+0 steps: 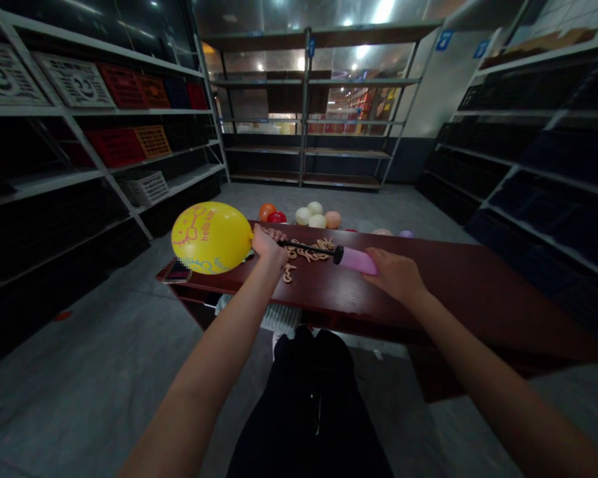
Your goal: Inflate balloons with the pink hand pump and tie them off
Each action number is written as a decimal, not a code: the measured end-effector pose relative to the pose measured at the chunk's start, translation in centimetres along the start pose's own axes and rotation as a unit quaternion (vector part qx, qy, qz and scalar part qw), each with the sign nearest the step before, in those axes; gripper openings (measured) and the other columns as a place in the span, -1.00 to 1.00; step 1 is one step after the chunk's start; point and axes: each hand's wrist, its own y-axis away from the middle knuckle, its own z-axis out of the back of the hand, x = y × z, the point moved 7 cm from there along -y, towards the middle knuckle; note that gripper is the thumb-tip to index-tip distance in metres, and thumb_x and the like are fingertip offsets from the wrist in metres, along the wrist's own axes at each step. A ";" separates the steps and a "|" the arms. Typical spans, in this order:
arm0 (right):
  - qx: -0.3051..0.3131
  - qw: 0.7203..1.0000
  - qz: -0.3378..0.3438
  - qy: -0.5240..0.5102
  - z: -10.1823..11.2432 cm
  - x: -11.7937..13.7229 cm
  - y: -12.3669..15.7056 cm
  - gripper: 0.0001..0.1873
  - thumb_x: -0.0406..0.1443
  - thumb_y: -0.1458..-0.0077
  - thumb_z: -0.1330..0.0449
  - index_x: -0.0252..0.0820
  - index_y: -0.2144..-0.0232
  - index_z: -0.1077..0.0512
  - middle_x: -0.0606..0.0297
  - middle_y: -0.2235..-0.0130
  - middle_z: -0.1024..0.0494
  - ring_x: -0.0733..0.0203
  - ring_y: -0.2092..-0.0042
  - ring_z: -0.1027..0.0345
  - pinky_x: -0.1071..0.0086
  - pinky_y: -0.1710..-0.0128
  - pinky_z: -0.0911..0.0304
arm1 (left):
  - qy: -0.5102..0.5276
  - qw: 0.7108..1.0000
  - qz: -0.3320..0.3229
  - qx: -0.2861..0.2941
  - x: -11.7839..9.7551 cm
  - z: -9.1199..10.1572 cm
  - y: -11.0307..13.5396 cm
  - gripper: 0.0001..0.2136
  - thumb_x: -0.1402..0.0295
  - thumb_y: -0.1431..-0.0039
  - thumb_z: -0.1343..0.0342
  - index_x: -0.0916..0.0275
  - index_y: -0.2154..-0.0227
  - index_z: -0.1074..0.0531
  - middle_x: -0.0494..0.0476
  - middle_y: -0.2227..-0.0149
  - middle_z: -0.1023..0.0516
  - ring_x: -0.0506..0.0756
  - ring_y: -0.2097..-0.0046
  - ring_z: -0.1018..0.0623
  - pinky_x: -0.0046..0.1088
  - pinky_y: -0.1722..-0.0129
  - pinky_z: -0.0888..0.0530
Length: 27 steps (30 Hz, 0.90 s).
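A yellow balloon point(212, 238) with printed pink and blue figures is swollen with air at the left of the table. My left hand point(269, 245) is closed around its neck, where it meets the end of a hand pump. The pump point(356, 259) has a pink-purple barrel and a black rod point(313, 248), drawn out between my hands. My right hand point(396, 273) is wrapped around the barrel's far end. Behind the rod, a heap of tan, curled pieces point(321, 249) lies on the table, their kind unclear. The pump's nozzle is hidden by my left fingers.
The dark red table point(458, 292) stretches to the right. Beyond its far edge are several inflated balloons point(317, 221) in white, orange and red. Shelving with red crates point(122, 86) stands left, and bare metal racks point(303, 99) stand behind. A blurred flat object point(178, 271) lies at the table's left corner.
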 end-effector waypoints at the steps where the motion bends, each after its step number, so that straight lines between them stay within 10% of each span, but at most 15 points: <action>1: 0.009 1.000 0.002 -0.001 0.3 0.2 -0.2 -0.59 -0.12 -0.13 -0.27 -0.14 0.00 -0.43 0.12 0.04 -0.62 0.01 0.15 -0.53 0.31 0.29 -0.24 | 0.000 1.000 0.000 0.000 0.1 0.0 0.2 -0.61 0.41 -0.38 0.09 0.19 0.59 0.04 -0.18 0.72 0.04 -0.11 0.71 -0.02 -0.53 0.64 -0.04; 13: 0.007 0.999 0.021 -0.029 2.3 5.9 -2.0 -0.50 -0.11 -0.17 -0.26 -0.15 -0.10 -0.33 0.11 0.02 -0.60 -0.01 0.10 -0.53 0.29 0.25 -0.26 | -0.011 0.998 0.023 0.049 4.5 -1.0 3.8 -0.61 0.32 -0.38 0.04 0.19 0.56 0.04 -0.18 0.70 0.02 -0.11 0.70 -0.03 -0.53 0.63 -0.03; 27: -0.027 0.998 0.055 -0.021 0.4 4.2 -0.1 -0.58 -0.08 -0.26 -0.15 -0.19 -0.05 -0.36 0.12 0.08 -0.61 0.05 0.12 -0.53 0.34 0.31 -0.20 | -0.046 0.998 0.046 0.027 1.5 -1.1 1.5 -0.61 0.42 -0.36 0.09 0.19 0.59 0.05 -0.16 0.74 0.04 -0.10 0.72 -0.03 -0.52 0.66 -0.01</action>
